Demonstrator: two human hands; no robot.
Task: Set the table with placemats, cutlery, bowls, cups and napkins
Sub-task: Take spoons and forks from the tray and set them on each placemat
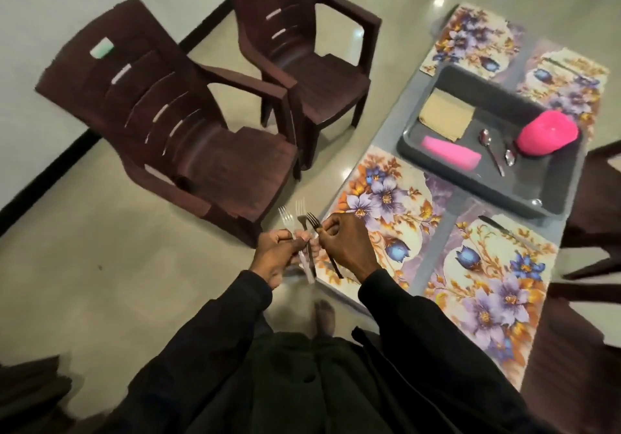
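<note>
My left hand [276, 249] grips a bunch of forks [295, 220], tines up, just off the table's near left corner. My right hand [342, 243] pinches one fork [314, 222] from that bunch, its handle pointing down. Several floral placemats cover the table; the nearest ones [386, 212] [494, 285] lie by my right hand. A knife [504, 230] lies on the near right placemat. A dark grey tray [437, 158] holds tan napkins [447, 117], pink cups [452, 155], two spoons [492, 151] and upturned pink bowls [546, 136].
Two brown plastic armchairs [188, 131] [302, 54] stand on the floor left of the table. Another dark chair [591, 218] sits at the right edge. Far placemats [470, 38] [568, 84] lie beyond the tray.
</note>
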